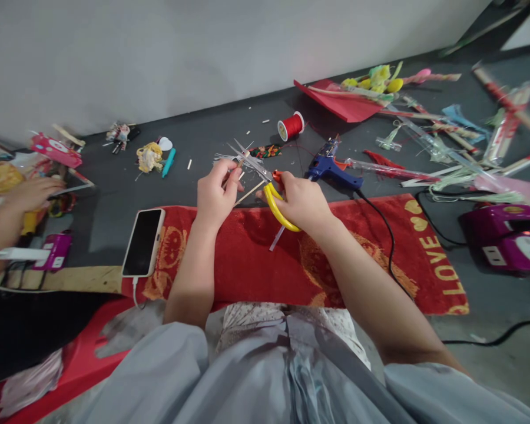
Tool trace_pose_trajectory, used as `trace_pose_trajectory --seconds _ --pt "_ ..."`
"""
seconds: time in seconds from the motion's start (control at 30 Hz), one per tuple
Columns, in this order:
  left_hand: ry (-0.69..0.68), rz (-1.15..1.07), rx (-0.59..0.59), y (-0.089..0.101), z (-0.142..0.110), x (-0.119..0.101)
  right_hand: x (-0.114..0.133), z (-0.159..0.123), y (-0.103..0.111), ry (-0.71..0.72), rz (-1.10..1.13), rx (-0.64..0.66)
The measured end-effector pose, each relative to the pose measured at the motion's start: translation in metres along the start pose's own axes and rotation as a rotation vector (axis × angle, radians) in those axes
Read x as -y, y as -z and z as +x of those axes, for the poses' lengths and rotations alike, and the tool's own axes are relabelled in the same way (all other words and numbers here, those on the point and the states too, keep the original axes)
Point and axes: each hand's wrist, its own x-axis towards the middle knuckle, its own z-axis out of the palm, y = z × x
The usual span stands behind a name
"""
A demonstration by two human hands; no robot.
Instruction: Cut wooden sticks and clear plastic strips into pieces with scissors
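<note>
My right hand is closed around the yellow handles of a pair of scissors. The scissor blades point up and left, spread apart, close to the fingertips of my left hand. That left hand is pinched on a small, thin stick-like piece, mostly covered by the fingers. A pale thin stick slants between the two hands. Beyond them lie loose white strips and a dark patterned strip. A narrow clear strip shows below the scissors.
A red towel covers the table's front edge, with a phone at its left. Red thread and a blue glue gun lie beyond. Craft sticks and a purple power block are right. Another person's hand is left.
</note>
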Motion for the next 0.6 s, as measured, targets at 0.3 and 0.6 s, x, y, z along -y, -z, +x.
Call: trace_pose_trajectory --seconds 0.3,0.6 --pt "-0.271 0.177 -0.211 -0.005 -0.007 -0.015 0.000 0.003 -0.004 -0.110 0.123 -0.052" --pt "-0.041 -0.451 0.087 -0.050 -0.033 -0.034 0.004 0.002 0.001 -0.177 0.419 -0.102"
